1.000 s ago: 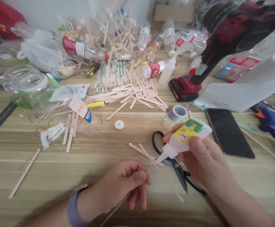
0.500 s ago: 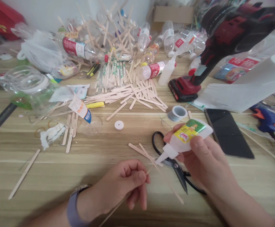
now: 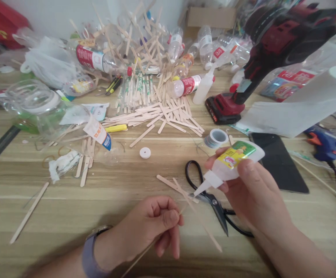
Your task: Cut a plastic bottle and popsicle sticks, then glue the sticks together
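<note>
My left hand [image 3: 160, 224] pinches a thin wooden skewer [image 3: 139, 258] between thumb and forefinger. At the skewer's upper end sits a slim flat stick [image 3: 204, 224], slanting down to the right; whether they touch is too blurred to tell. My right hand [image 3: 254, 193] grips a clear glue bottle [image 3: 233, 160] with a yellow and green label, its white nozzle pointing down left, close to the slim stick. Beneath lie another flat stick [image 3: 168, 181] and black-handled scissors [image 3: 218, 210] on the wooden table.
A phone [image 3: 277, 162], a thread spool [image 3: 216, 139] and a hot glue gun [image 3: 325, 143] lie at the right. Behind stands a red cordless drill [image 3: 225, 108]. Piled sticks [image 3: 168, 116] and plastic bottles fill the back. A white disc [image 3: 145, 153] lies mid-table.
My right hand has moved the glue bottle slightly right and up, so its nozzle is a little farther from my left hand. The slim stick has shifted slightly. My left hand stays put.
</note>
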### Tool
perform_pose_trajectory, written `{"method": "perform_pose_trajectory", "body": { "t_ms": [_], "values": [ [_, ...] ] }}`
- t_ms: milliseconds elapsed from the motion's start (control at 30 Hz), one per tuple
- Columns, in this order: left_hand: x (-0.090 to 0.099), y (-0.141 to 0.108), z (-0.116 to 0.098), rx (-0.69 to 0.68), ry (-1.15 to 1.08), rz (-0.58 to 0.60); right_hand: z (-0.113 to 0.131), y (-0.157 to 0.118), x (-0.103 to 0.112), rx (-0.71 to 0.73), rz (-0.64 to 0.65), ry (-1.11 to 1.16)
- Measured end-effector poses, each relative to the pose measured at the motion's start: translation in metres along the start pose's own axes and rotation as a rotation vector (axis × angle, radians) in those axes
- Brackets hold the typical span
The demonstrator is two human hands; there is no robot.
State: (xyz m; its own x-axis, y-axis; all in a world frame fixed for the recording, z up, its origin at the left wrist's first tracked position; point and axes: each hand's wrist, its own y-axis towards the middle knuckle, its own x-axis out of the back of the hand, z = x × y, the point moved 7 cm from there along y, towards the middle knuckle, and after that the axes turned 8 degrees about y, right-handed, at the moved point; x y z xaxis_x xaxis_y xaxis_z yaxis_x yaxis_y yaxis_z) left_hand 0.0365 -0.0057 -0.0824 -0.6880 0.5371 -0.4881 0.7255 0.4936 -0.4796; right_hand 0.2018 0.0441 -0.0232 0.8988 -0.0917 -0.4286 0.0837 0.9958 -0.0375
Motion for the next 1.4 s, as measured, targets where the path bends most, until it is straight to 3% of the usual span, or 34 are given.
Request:
{"method": "perform_pose_trajectory", "body": {
  "t_ms": [400, 633, 1133, 1400],
  "values": [
    [0.001, 0.000, 0.001, -0.012, -0.020, -0.008, -0.002, 0.001, -0.002, -0.012, 0.030, 0.004],
    [0.005, 0.000, 0.000, -0.042, -0.071, -0.038, 0.009, -0.001, 0.000, 0.037, -0.070, 0.039],
    [0.006, 0.000, -0.002, -0.080, -0.095, -0.044, 0.010, -0.003, -0.008, 0.079, -0.058, -0.045],
    [0.005, -0.001, -0.003, -0.081, -0.095, -0.025, 0.001, -0.003, -0.007, 0.011, -0.079, -0.072]
  ]
}}
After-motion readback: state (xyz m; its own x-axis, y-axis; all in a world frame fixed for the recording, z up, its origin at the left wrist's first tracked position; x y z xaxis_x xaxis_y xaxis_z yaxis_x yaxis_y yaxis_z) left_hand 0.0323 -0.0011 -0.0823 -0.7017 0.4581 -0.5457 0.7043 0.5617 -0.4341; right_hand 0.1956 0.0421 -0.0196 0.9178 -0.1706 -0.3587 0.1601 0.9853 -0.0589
